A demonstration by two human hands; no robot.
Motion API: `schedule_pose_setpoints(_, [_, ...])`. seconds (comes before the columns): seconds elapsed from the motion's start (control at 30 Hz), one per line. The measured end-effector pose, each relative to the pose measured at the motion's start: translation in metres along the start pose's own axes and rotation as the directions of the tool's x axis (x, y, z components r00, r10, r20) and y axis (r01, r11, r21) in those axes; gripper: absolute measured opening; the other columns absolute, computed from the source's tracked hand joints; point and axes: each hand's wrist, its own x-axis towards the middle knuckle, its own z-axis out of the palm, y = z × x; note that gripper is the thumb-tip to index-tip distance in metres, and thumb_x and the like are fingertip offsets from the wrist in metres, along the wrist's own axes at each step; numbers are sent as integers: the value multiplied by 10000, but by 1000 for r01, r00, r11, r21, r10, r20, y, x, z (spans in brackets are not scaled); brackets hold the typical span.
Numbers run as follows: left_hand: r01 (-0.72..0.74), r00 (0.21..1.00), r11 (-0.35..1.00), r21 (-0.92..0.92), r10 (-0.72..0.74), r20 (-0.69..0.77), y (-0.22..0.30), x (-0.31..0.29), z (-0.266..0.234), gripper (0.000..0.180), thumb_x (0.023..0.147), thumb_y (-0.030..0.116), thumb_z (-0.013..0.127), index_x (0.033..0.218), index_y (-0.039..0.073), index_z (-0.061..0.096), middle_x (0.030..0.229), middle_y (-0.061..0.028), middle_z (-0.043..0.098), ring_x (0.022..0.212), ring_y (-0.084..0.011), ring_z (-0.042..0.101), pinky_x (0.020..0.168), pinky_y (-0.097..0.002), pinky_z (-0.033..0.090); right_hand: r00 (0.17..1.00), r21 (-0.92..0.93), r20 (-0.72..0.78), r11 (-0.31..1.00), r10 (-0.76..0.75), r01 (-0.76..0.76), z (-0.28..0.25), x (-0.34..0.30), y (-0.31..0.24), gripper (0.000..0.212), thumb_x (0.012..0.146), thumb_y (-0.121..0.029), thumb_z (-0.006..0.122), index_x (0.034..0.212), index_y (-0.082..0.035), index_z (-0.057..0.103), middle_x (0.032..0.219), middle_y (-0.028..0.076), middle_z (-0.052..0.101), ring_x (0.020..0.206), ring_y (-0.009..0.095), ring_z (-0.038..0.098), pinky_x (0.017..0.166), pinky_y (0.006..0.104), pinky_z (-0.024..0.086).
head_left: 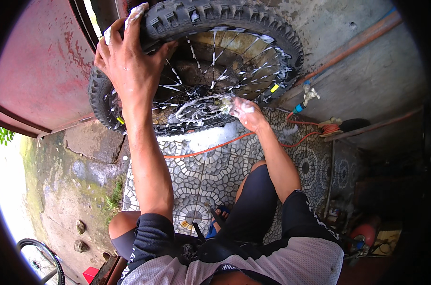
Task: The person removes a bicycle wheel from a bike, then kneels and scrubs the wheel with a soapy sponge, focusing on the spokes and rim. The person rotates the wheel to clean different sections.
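A bicycle wheel (291,40) with a knobby black tyre stands in front of me, its spokes streaked with white foam. My left hand (132,71) is closed over the tyre at the upper left, with foam on its fingertips. Low on the wheel, beside the hub, is a foam-covered ring-shaped part (189,111). My right hand (246,113), soapy across the back, presses a pale yellowish, sponge-like wad (225,103) against that part's right side. The fingers hide much of the wad.
White suds (208,139) lie on the patterned tile floor (182,178) below the wheel. An orange hose (213,148) crosses the tiles near a wall tap (310,95). A red metal panel (40,66) stands at left. Another bicycle wheel (59,268) is at lower left.
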Motion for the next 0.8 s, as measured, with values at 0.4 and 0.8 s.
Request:
schedule_pose_setpoints(0.4, [24,999,999,-22,-24,25,10,2,-1,898,616,384,977,1438,372,615,1383,-58,620,1267,-338,554,1115,-525,363,945,-532,-161,781,284,-325,12,10,-35,848,907,-801,566,1402,-115,623,1300,20,666,1078,139,604,859,340,466])
schedule_pose_setpoints(0.8, [9,1000,997,-73,-7,16,13,2,-1,904,614,359,979,1439,365,608,1381,-64,615,1288,-322,556,1135,-526,348,956,-359,-251,902,155,-240,29,-2,-17,649,1019,-641,540,1506,-214,496,1439,-37,584,1228,156,574,995,419,449])
